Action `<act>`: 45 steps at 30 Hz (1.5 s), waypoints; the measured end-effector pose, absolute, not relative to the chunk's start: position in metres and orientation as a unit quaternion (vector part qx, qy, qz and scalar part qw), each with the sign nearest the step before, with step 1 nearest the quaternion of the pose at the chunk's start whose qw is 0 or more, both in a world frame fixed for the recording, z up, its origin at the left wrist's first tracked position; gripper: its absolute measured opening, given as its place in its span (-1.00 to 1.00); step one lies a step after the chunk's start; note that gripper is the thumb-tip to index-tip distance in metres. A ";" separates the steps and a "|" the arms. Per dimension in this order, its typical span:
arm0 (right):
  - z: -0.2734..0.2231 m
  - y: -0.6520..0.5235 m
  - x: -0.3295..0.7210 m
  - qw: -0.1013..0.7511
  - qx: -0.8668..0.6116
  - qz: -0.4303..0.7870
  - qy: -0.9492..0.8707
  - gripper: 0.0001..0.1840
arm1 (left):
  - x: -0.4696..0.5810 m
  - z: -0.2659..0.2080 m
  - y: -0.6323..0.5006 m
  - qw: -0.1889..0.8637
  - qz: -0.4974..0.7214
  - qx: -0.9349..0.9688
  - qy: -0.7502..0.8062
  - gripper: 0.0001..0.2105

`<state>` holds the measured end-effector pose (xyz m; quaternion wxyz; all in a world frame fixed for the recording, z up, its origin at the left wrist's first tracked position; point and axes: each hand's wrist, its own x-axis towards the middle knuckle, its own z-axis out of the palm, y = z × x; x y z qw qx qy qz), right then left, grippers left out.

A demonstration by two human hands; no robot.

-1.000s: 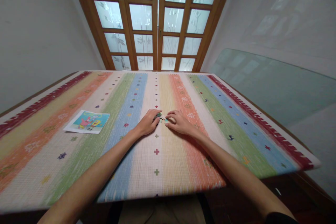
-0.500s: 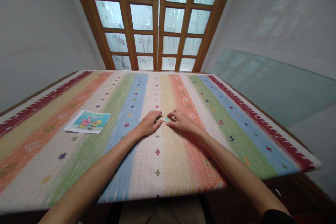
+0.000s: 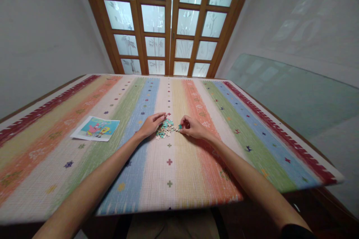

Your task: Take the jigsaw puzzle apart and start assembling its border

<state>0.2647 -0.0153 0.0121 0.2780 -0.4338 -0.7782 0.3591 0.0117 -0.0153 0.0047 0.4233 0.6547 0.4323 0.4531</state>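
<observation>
A small heap of jigsaw puzzle pieces (image 3: 165, 131), some teal and some tan, lies on the striped tablecloth between my hands. My left hand (image 3: 153, 124) rests along the heap's left and far side, its fingers stretched out and holding nothing that I can see. On the other side, my right hand (image 3: 192, 127) pinches a teal puzzle piece (image 3: 180, 127) between thumb and fingers, just above or at the cloth. A few loose pieces lie between the heap and this hand.
A printed cartoon picture (image 3: 97, 129) on white paper lies to the left. The striped tablecloth (image 3: 185, 179) covers the whole table, whose near edge is just before me. Beyond the far edge stand wooden glazed doors (image 3: 171, 18); a glass panel (image 3: 280, 86) leans at the right wall.
My left hand has moved left and its fingers have straightened, uncovering the heap of puzzle pieces. My right hand has stayed nearly in place, with a teal piece at its fingertips.
</observation>
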 end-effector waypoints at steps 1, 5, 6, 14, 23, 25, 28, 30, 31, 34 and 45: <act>0.013 -0.015 0.265 0.288 -0.433 0.351 -0.779 -0.74 | 0.008 0.006 -0.015 0.425 0.450 0.654 0.435 -0.58; 0.014 -0.013 0.263 0.313 -0.435 0.310 -0.786 -0.87 | -0.006 0.013 -0.019 0.413 0.436 0.663 0.448 -0.70; 0.014 -0.013 0.263 0.312 -0.435 0.305 -0.787 -0.92 | -0.009 0.015 -0.021 0.401 0.429 0.671 0.452 -0.73; 0.016 -0.013 0.258 0.314 -0.437 0.293 -0.791 -0.83 | -0.022 0.018 -0.042 0.289 0.342 0.769 0.457 -0.68; 0.017 -0.013 0.244 0.315 -0.420 0.275 -0.806 -0.68 | -0.017 0.007 -0.049 0.206 0.305 0.826 0.427 -0.68; 0.016 -0.013 0.241 0.307 -0.416 0.280 -0.809 -0.66 | -0.016 0.009 -0.049 0.202 0.291 0.832 0.426 -0.70; 0.014 -0.013 0.241 0.298 -0.408 0.284 -0.814 -0.60 | -0.019 0.009 -0.047 0.204 0.293 0.823 0.441 -0.67; 0.013 -0.015 0.243 0.301 -0.403 0.263 -0.824 -0.59 | -0.024 0.007 -0.046 0.208 0.305 0.809 0.458 -0.63; 0.011 -0.017 0.244 0.301 -0.399 0.243 -0.831 -0.60 | -0.026 0.006 -0.046 0.206 0.309 0.802 0.468 -0.61; 0.003 -0.023 0.244 0.282 -0.387 0.192 -0.857 -0.57 | -0.033 0.000 -0.049 0.164 0.295 0.792 0.509 -0.54; -0.010 -0.025 0.225 0.256 -0.364 0.171 -0.879 -0.60 | -0.039 -0.001 -0.062 0.086 0.219 0.842 0.485 -0.63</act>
